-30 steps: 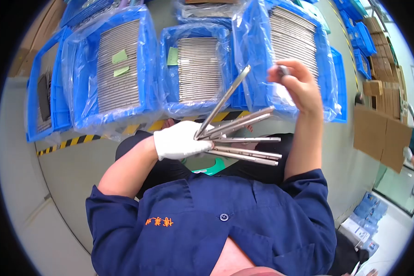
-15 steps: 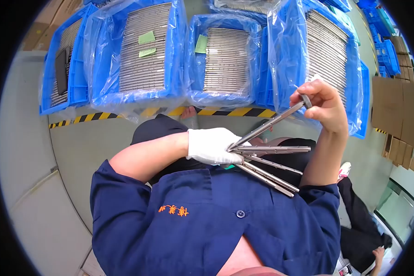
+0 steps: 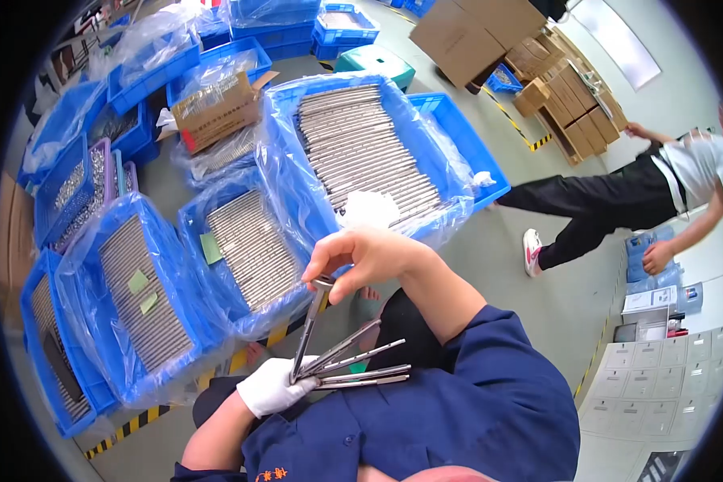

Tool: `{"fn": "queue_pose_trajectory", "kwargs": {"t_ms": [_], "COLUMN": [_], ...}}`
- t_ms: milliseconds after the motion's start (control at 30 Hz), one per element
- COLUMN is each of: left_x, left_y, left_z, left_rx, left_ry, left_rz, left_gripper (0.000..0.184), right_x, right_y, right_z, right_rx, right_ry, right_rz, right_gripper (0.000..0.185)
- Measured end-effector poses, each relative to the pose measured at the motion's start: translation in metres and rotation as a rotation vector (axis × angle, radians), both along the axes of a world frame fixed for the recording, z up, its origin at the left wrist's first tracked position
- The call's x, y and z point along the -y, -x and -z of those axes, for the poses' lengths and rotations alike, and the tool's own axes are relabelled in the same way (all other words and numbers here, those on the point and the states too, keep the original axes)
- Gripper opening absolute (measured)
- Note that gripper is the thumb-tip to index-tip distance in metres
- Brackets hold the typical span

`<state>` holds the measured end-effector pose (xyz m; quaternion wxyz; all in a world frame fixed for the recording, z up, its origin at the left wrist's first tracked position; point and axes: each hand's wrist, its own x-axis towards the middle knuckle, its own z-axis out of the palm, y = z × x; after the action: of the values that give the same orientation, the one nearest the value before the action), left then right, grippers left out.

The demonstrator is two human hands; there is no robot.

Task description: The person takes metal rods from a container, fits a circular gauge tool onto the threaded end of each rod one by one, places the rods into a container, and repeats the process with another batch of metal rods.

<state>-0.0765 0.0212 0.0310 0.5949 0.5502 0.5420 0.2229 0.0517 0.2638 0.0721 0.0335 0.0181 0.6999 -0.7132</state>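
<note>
My left hand (image 3: 277,388), in a white glove, is closed round one end of several thin metal rails (image 3: 361,357) with small holes; their free ends fan out to the right. One rail (image 3: 304,333) stands apart from the fan, angled up toward my right hand. Bare and pinched, my right hand (image 3: 369,259) holds a small dark metal piece (image 3: 324,282) between thumb and fingers at that rail's upper end. Whether the piece is fixed to the rail I cannot tell. Just beyond my right hand, a white crumpled cloth or glove (image 3: 369,209) lies on rails in a crate.
Blue plastic-lined crates (image 3: 277,153) hold rows of metal rails, some with green notes (image 3: 210,247). An opened cardboard box (image 3: 215,112) sits among them. Black-yellow tape (image 3: 128,430) marks the floor. At right are a walking person (image 3: 618,189) and white lockers (image 3: 651,386).
The view has swung right, bringing in more crates, the lockers and the walking person. Both hands keep their hold; the separate rail now stands steeper.
</note>
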Motion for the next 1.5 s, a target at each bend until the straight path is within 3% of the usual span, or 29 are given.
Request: {"fn": "queue_pose_trajectory", "kwargs": {"t_ms": [100,233,400,500,533,733,833,867,933,1067,1100,1167,1267,1333,1500], "left_x": [-0.011,-0.007,-0.013,-0.010,-0.012,-0.012,-0.006,-0.004,-0.006,-0.012,-0.017,-0.030,-0.043,-0.050,-0.074], "left_y": [-0.002,-0.001,0.007,0.008,0.010,0.011,0.006,0.003,0.004,0.000,-0.001,-0.005,0.000,0.010,-0.001], "left_z": [0.002,0.008,-0.001,0.009,0.004,0.009,0.011,0.016,-0.006,0.009,0.009,0.006,0.010,0.032,0.025], "left_rx": [-0.001,-0.050,0.047,0.095,0.116,0.227,0.323,0.370,0.457,0.843,0.933,0.989,0.900,0.954,0.938], "left_ry": [0.012,-0.070,0.129,-0.020,0.104,0.176,0.195,0.153,0.308,0.119,0.061,-0.033,-0.116,-0.100,-0.220], "left_rz": [-0.014,0.006,-0.013,-0.069,-0.059,-0.057,-0.049,-0.064,-0.165,-0.462,-0.481,-0.639,-0.850,-1.016,-0.917], "left_gripper": [0.033,0.038,0.037,0.032,0.029,0.033,0.042,0.041,0.042,0.053,0.064,0.065,0.059,0.039,0.037], "right_x": [-0.008,-0.001,-0.004,-0.005,-0.007,-0.016,-0.046,-0.056,-0.068,-0.054,-0.047,-0.027,0.005,0.026,0.045], "right_y": [-0.002,0.000,0.004,0.009,0.009,0.014,-0.001,-0.005,-0.013,-0.022,-0.029,-0.050,-0.102,-0.129,-0.149], "right_z": [-0.015,-0.003,0.007,0.012,0.015,0.028,0.016,0.017,0.014,-0.002,-0.017,-0.059,-0.121,-0.144,-0.146], "right_rx": [0.123,0.077,0.094,-0.028,-0.017,-0.110,-0.106,-0.223,-0.348,-0.555,-0.642,-0.812,-1.022,-1.069,-1.080], "right_ry": [0.002,-0.015,0.113,0.187,0.213,0.259,0.192,0.246,0.455,0.653,0.728,0.875,0.622,0.539,0.515], "right_rz": [-0.004,0.049,0.088,0.068,0.054,0.008,0.239,0.384,0.490,0.434,0.408,0.349,-0.018,-0.229,-0.326], "right_gripper": [0.037,0.038,0.035,0.035,0.035,0.034,0.028,0.027,0.028,0.030,0.030,0.031,0.032,0.029,0.024]}}
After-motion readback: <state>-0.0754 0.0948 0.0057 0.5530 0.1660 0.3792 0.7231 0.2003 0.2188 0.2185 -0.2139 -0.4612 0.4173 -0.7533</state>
